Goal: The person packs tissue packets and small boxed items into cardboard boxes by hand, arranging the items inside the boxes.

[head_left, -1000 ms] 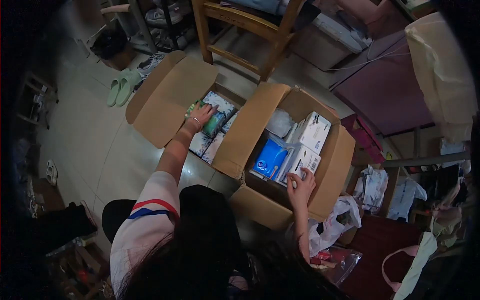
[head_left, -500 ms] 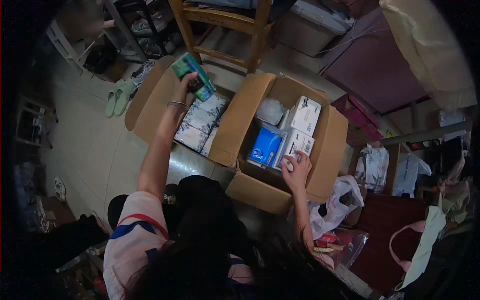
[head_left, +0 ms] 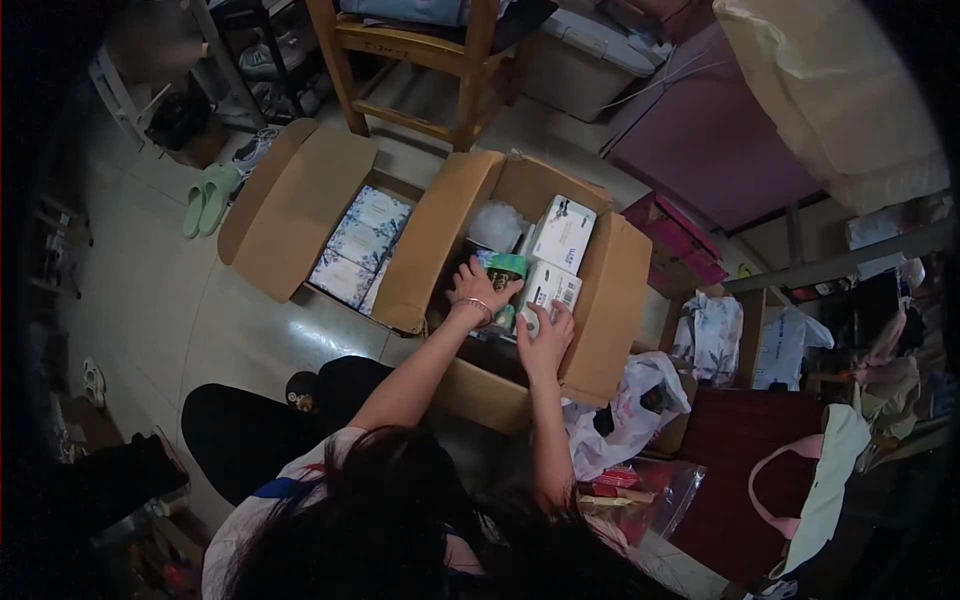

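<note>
My left hand [head_left: 482, 290] is inside the right cardboard box [head_left: 606, 300], its fingers and thumb around a green pack [head_left: 503, 264]. Beneath the hand, the blue pack is mostly hidden. My right hand [head_left: 545, 338] rests with parted fingers on the near end of a white pack [head_left: 551, 284]. Another white pack [head_left: 565, 234] lies behind that one, and a clear plastic bundle [head_left: 496, 226] sits at the back left. In the left cardboard box [head_left: 300, 212], flower-patterned packs [head_left: 360, 243] lie in a row.
A wooden chair [head_left: 405, 40] stands behind the boxes. Green slippers [head_left: 207, 205] are on the floor at the left. A white plastic bag [head_left: 628, 415] lies close to my right forearm, with a pink box [head_left: 672, 240] and a dark red bag [head_left: 735, 470] at the right.
My left hand lifted the green pack out of the left box and carried it right, into the right box. My right hand stayed at the white pack. The view shifted slightly.
</note>
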Tool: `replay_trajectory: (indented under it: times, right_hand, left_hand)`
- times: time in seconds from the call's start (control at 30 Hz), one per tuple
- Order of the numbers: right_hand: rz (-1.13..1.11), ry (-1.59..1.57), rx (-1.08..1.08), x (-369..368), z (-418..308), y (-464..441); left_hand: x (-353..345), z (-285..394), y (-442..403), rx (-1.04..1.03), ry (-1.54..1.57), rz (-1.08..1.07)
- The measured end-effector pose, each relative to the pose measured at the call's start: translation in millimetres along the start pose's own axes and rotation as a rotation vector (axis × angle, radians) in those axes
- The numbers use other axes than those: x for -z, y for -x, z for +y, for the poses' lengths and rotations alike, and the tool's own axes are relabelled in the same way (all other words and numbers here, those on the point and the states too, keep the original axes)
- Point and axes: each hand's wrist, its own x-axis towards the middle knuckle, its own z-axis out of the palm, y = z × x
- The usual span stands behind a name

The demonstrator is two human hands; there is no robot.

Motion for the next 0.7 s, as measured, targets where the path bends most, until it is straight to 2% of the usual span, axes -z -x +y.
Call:
replay_trajectory:
  times: [0.07, 0.13, 0.17, 0.23, 0.3, 0.33, 0.37, 0.43, 0.5, 0.57, 0.6, 0.67, 0.7]
  right_hand:
    - [-0.008, 0.076, 0.005, 1.1, -7.3, -5.1]
    - [-0.025, 0.088, -0.009, 0.7, -6.9, -6.5]
    - [-0.039, 0.101, -0.016, 0.0, -8.0, -6.6]
    - [-0.046, 0.137, 0.007, 1.1, -15.5, -6.4]
    - [-0.075, 0.225, 0.069, -3.4, -13.8, -5.4]
    - [-0.079, 0.221, 0.082, 1.7, -19.0, -5.6]
    - [-0.187, 0.292, 0.052, 7.5, -24.0, -5.0]
    - [-0.321, 0.355, 0.011, 4.4, -18.4, -4.3]
    - [-0.271, 0.311, 0.034, -0.6, -13.7, -2.9]
    - [-0.273, 0.317, 0.047, -0.7, -14.6, -3.8]
    - [-0.263, 0.326, 0.053, -1.3, -13.9, -4.3]
    - [-0.264, 0.313, 0.049, -5.3, -11.2, -3.7]
    - [-0.273, 0.325, 0.039, -2.7, -15.8, -5.3]
  left_hand:
    - [-5.0, -7.6, -4.2, -0.053, -0.070, 0.057]
    - [-5.6, -16.6, -9.9, -0.195, -0.088, -0.002]
    - [-6.2, -22.2, -10.8, -0.187, -0.090, -0.001]
    - [-0.8, -29.7, -9.3, -0.346, -0.145, -0.034]
    - [-0.9, -24.3, -1.8, -0.327, -0.123, -0.014]
    - [-0.2, -20.5, 4.4, -0.384, -0.187, 0.041]
    - [1.8, -16.2, 7.3, -0.436, -0.250, 0.098]
    - [19.4, -6.7, 2.7, -0.904, 0.175, 0.277]
    - [97.8, 18.7, 3.6, -1.121, 0.240, 0.434]
    - [169.1, 17.8, -26.7, -1.013, 0.405, 0.669]
    - [190.3, 11.0, -48.2, -0.854, 0.743, 0.673]
    - [211.4, -44.5, -114.3, -0.614, 0.843, 0.712]
    - [200.0, -91.8, -148.1, -0.514, 0.622, 0.722]
